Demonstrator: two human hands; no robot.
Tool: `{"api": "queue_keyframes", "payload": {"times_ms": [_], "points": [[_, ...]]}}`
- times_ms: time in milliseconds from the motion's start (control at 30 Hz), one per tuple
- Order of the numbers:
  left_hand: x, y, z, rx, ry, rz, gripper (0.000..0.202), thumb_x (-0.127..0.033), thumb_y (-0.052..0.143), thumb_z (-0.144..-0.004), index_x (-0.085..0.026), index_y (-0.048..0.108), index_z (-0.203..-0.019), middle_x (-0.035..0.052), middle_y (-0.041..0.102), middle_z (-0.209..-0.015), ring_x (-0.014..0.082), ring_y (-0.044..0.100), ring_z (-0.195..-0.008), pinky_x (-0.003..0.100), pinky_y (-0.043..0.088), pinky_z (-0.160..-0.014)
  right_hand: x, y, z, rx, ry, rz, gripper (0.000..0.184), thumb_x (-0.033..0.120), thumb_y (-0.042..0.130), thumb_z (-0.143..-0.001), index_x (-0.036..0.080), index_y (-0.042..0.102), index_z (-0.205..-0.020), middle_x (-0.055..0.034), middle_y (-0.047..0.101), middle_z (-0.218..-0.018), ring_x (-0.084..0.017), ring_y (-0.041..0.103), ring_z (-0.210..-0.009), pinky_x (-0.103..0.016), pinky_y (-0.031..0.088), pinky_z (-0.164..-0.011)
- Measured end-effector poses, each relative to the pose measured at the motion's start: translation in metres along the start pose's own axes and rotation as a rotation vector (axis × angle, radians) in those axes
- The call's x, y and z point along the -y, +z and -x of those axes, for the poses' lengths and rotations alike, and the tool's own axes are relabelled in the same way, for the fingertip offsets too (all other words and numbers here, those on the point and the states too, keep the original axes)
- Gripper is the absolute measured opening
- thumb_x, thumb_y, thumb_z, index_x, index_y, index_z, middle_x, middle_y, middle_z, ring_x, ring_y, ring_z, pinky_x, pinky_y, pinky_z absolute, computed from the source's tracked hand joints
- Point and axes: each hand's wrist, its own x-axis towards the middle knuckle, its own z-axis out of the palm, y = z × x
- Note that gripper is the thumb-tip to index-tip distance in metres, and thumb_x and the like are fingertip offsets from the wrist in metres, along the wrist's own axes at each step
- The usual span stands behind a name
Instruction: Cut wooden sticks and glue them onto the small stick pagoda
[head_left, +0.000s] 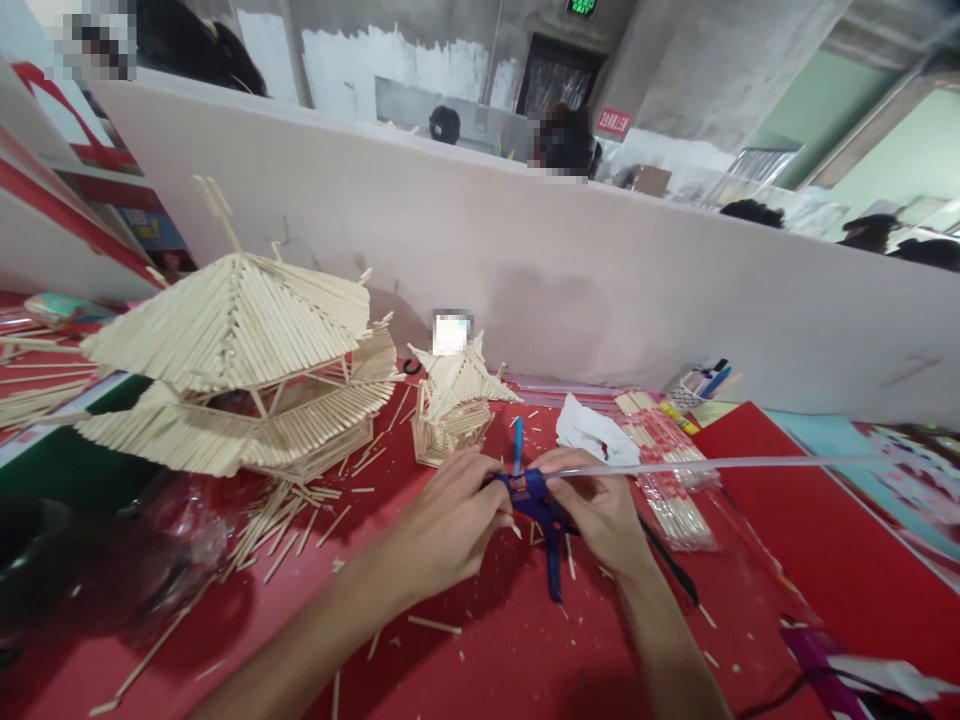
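Note:
A dark blue hot glue gun [527,487] is held between my two hands over the table, its handle [553,570] pointing down toward me. My left hand [461,510] is closed around the front end, hiding the nozzle. At the rear end my right hand [596,505] is closed, fingers bent against the body. A long translucent glue stick [712,463] runs from the back of the gun across my right hand and far to the right. Just behind the gun stands a thin bright blue piece [518,445]. A small stick-built pavilion [452,400] sits beyond my left hand.
A large pavilion model of wooden sticks [240,350] stands at left, loose sticks [285,530] around it. Packs of sticks [667,490], a white tissue [592,430] and a pen holder [694,385] lie right. A white partition [600,300] closes the back; a black cable [671,565] runs at right.

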Motion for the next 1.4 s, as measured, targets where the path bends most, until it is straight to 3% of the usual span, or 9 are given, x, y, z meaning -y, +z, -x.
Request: {"api": "queue_keyframes", "payload": {"times_ms": [233, 500, 667, 833, 900, 1033, 1167, 1267, 1400], "points": [[0.000, 0.000, 0.001, -0.038, -0.031, 0.022, 0.010, -0.015, 0.049, -0.095, -0.017, 0.058, -0.091, 0.0099, 0.059, -0.104, 0.0259, 0.055, -0.108, 0.045, 0.048, -0.095, -0.012, 0.002, 0.010, -0.047, 0.192, -0.240, 0.024, 0.047, 0.060, -0.092, 0.025, 0.052, -0.096, -0.0089, 0.072, -0.104, -0.021, 0.070, -0.087, -0.036, 0.059, -0.074], [0.001, 0.000, 0.001, -0.030, -0.047, 0.029, 0.008, -0.013, 0.051, -0.093, -0.017, 0.057, -0.091, 0.0099, 0.059, -0.106, 0.0255, 0.055, -0.109, 0.046, 0.046, -0.098, -0.003, -0.002, 0.001, -0.027, 0.187, -0.087, 0.023, 0.045, 0.066, -0.088, 0.022, 0.060, -0.090, -0.0087, 0.073, -0.098, -0.021, 0.070, -0.086, -0.031, 0.059, -0.072], [0.003, 0.002, 0.000, -0.052, -0.007, 0.012, 0.007, -0.015, 0.052, -0.094, -0.018, 0.058, -0.093, 0.0094, 0.060, -0.107, 0.0252, 0.055, -0.112, 0.049, 0.044, -0.104, -0.006, 0.001, 0.006, 0.306, 0.267, -0.020, 0.044, 0.056, 0.071, -0.079, 0.021, 0.067, -0.105, -0.0082, 0.072, -0.103, -0.025, 0.069, -0.094, -0.039, 0.056, -0.087], [0.000, -0.001, 0.001, -0.021, 0.032, 0.004, 0.008, -0.014, 0.053, -0.091, -0.019, 0.059, -0.093, 0.0072, 0.062, -0.109, 0.0232, 0.058, -0.113, 0.054, 0.032, -0.116, -0.023, 0.002, 0.015, 0.568, 0.357, 0.074, 0.050, 0.066, 0.055, -0.086, 0.019, 0.066, -0.075, -0.0010, 0.063, -0.062, -0.016, 0.058, -0.055, -0.028, 0.051, -0.054], [-0.002, -0.006, 0.001, -0.017, 0.048, -0.001, 0.011, -0.012, 0.052, -0.091, -0.020, 0.058, -0.094, 0.0090, 0.062, -0.119, 0.0245, 0.056, -0.120, 0.055, 0.030, -0.118, -0.027, 0.000, 0.016, 0.554, 0.380, 0.026, 0.055, 0.068, 0.047, -0.089, 0.019, 0.060, -0.067, 0.0008, 0.057, -0.055, -0.012, 0.050, -0.046, -0.024, 0.044, -0.047], [0.008, -0.012, 0.006, -0.107, 0.080, 0.041, 0.011, -0.014, 0.050, -0.093, -0.021, 0.058, -0.097, 0.0125, 0.046, -0.148, 0.0265, 0.043, -0.138, 0.050, 0.037, -0.114, -0.029, -0.010, 0.011, 0.353, 0.399, -0.022, 0.052, 0.067, 0.050, -0.089, 0.018, 0.058, -0.073, 0.0011, 0.057, -0.060, -0.009, 0.045, -0.042, -0.023, 0.038, -0.044], [0.037, -0.002, 0.016, -0.292, 0.171, 0.146, 0.014, -0.011, 0.049, -0.091, -0.020, 0.057, -0.099, 0.0149, 0.062, -0.127, 0.0221, 0.061, -0.115, 0.036, 0.052, -0.096, -0.025, -0.023, -0.003, 0.180, 0.367, 0.030, 0.051, 0.064, 0.046, -0.092, 0.017, 0.060, -0.081, 0.0025, 0.057, -0.056, -0.009, 0.042, -0.038, -0.023, 0.034, -0.043], [0.057, 0.012, 0.021, -0.426, 0.093, 0.126, 0.015, -0.010, 0.049, -0.091, -0.019, 0.057, -0.099, 0.0144, 0.064, -0.119, 0.0212, 0.063, -0.110, 0.035, 0.053, -0.093, -0.019, -0.023, -0.015, 0.215, 0.352, 0.116, 0.055, 0.061, 0.041, -0.096, 0.018, 0.057, -0.067, 0.0046, 0.046, -0.043, -0.009, 0.040, -0.037, -0.023, 0.031, -0.042], [0.072, 0.023, 0.024, -0.419, -0.014, 0.026, 0.015, -0.011, 0.049, -0.090, -0.018, 0.058, -0.099, 0.0156, 0.061, -0.122, 0.0242, 0.061, -0.115, 0.038, 0.053, -0.094, -0.015, -0.014, -0.028, 0.258, 0.327, 0.262, 0.060, 0.061, 0.039, -0.096, 0.021, 0.048, -0.053, 0.0025, 0.047, -0.041, -0.011, 0.044, -0.040, -0.025, 0.034, -0.045]]}}
